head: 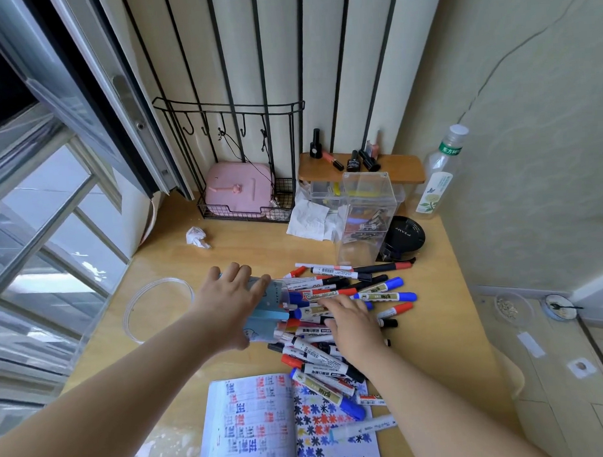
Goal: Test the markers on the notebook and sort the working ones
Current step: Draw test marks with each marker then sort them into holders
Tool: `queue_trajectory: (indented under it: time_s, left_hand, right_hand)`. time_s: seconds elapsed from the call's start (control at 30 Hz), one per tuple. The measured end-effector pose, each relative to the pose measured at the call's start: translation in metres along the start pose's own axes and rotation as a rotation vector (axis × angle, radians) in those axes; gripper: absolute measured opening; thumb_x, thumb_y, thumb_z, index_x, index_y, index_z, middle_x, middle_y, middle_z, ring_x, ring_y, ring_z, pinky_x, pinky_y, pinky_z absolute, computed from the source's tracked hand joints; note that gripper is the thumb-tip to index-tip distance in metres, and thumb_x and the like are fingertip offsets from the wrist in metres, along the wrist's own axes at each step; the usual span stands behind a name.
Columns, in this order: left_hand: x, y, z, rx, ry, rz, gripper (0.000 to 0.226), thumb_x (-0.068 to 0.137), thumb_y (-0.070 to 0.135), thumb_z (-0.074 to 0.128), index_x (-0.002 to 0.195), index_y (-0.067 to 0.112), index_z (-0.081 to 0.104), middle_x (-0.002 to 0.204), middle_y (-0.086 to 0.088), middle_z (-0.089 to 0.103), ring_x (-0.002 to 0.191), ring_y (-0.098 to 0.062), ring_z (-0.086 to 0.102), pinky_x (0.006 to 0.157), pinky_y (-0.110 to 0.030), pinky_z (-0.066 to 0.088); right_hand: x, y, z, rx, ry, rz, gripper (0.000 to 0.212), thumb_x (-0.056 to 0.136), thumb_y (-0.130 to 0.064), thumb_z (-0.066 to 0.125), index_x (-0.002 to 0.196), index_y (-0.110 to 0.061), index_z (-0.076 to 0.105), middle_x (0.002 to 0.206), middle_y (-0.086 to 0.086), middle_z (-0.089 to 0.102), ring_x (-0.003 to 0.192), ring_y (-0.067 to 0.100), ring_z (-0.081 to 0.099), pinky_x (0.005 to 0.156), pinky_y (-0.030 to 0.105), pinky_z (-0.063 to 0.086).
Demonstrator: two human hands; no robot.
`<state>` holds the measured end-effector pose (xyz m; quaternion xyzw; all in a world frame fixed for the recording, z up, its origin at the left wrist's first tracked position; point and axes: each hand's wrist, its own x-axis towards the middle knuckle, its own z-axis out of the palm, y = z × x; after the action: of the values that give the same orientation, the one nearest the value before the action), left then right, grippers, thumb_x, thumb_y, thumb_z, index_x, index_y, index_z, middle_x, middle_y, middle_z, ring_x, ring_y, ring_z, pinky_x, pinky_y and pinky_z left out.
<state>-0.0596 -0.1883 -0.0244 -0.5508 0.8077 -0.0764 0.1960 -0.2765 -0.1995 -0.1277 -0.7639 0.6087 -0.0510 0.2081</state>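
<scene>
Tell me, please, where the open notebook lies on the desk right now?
In the head view the notebook lies open at the near edge of the desk, bottom centre, just below the pile of markers, a few of which overlap its right page.

Home desk point(246, 261) with cosmetics point(352, 160)

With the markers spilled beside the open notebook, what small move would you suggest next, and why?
Probably pinch one marker from the marker pile with the right hand, which rests flat on it, while the left hand grips the tipped container; the notebook lies open for testing.
</scene>
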Motion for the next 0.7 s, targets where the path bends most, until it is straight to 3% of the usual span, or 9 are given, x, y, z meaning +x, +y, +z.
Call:
queue_trajectory:
  time_s: [0.13, 0.2, 0.3, 0.37, 0.43, 0.53, 0.6, 0.7]
  left_hand:
    - [-0.001, -0.005, -0.001, -0.046, 0.012, -0.026, 0.107, 0.068, 0.057, 0.066, 0.147, 0.022, 0.003, 0.138, -0.007, 0.029, 0.123, -0.025, 0.029, 0.1, -0.037, 0.029]
    - [-0.001, -0.008, 0.0, -0.051, 0.025, -0.02, 0.106, 0.069, 0.056, 0.066, 0.147, 0.022, 0.003, 0.139, -0.007, 0.028, 0.124, -0.025, 0.028, 0.102, -0.036, 0.027]
    - [-0.001, -0.01, -0.001, -0.073, 0.026, 0.002, 0.107, 0.066, 0.054, 0.07, 0.148, 0.022, 0.009, 0.139, -0.008, 0.032, 0.124, -0.026, 0.032, 0.103, -0.037, 0.028]
    - [-0.002, -0.013, -0.001, -0.059, 0.024, 0.004, 0.115, 0.045, 0.055, 0.081, 0.142, 0.018, 0.033, 0.127, -0.013, 0.049, 0.112, -0.03, 0.047, 0.095, -0.041, 0.041]
    - [0.001, -0.017, 0.01, -0.091, 0.139, 0.002, 0.122, 0.018, 0.055, 0.084, 0.127, 0.013, 0.05, 0.105, -0.015, 0.061, 0.091, -0.032, 0.058, 0.079, -0.043, 0.052]
    - [0.004, -0.018, 0.016, -0.083, 0.215, 0.029, 0.122, 0.017, 0.053, 0.084, 0.124, 0.011, 0.044, 0.101, -0.017, 0.061, 0.089, -0.033, 0.059, 0.078, -0.044, 0.053]
    - [0.006, -0.018, 0.015, -0.085, 0.236, 0.035, 0.12, 0.019, 0.053, 0.084, 0.125, 0.011, 0.043, 0.102, -0.017, 0.061, 0.089, -0.033, 0.059, 0.078, -0.043, 0.053]
    - [0.009, -0.021, 0.014, -0.125, 0.195, 0.026, 0.12, 0.017, 0.058, 0.081, 0.123, 0.012, 0.047, 0.1, -0.013, 0.063, 0.087, -0.03, 0.061, 0.074, -0.041, 0.054]
  right_hand:
    - [0.011, 0.007, -0.006, -0.158, 0.028, 0.122, 0.022, 0.094, -0.009, 0.042, 0.106, -0.019, 0.057, 0.116, 0.001, 0.053, 0.111, 0.022, 0.046, 0.093, 0.031, 0.038]
    - [0.013, 0.009, -0.007, -0.041, -0.071, 0.142, 0.031, 0.094, -0.005, 0.041, 0.121, -0.013, 0.055, 0.122, 0.004, 0.051, 0.11, 0.024, 0.051, 0.094, 0.032, 0.042]
    - [0.011, 0.005, -0.011, 0.195, -0.168, 0.153, 0.046, 0.099, -0.015, 0.044, 0.144, -0.014, 0.036, 0.146, 0.006, 0.036, 0.128, 0.023, 0.044, 0.104, 0.031, 0.037]
    - [0.012, 0.0, -0.012, 0.359, -0.121, 0.163, 0.054, 0.097, -0.03, 0.048, 0.147, -0.022, 0.028, 0.149, 0.002, 0.032, 0.123, 0.021, 0.048, 0.102, 0.032, 0.04]
    - [0.017, -0.008, -0.014, 0.604, -0.077, 0.188, 0.06, 0.095, -0.044, 0.047, 0.148, -0.03, 0.021, 0.15, -0.001, 0.031, 0.123, 0.018, 0.048, 0.103, 0.034, 0.04]
    - [0.027, -0.024, -0.015, 0.909, -0.19, 0.268, 0.065, 0.085, -0.063, 0.047, 0.143, -0.046, 0.023, 0.147, -0.005, 0.036, 0.127, 0.02, 0.045, 0.104, 0.044, 0.041]
    - [0.034, -0.033, -0.015, 1.189, -0.274, 0.332, 0.051, 0.084, -0.055, 0.058, 0.131, -0.044, 0.041, 0.14, 0.0, 0.044, 0.119, 0.025, 0.054, 0.091, 0.043, 0.053]
    - [0.037, -0.039, -0.019, 1.401, -0.283, 0.361, 0.031, 0.09, -0.021, 0.062, 0.119, -0.024, 0.054, 0.119, 0.012, 0.062, 0.091, 0.024, 0.067, 0.07, 0.034, 0.058]
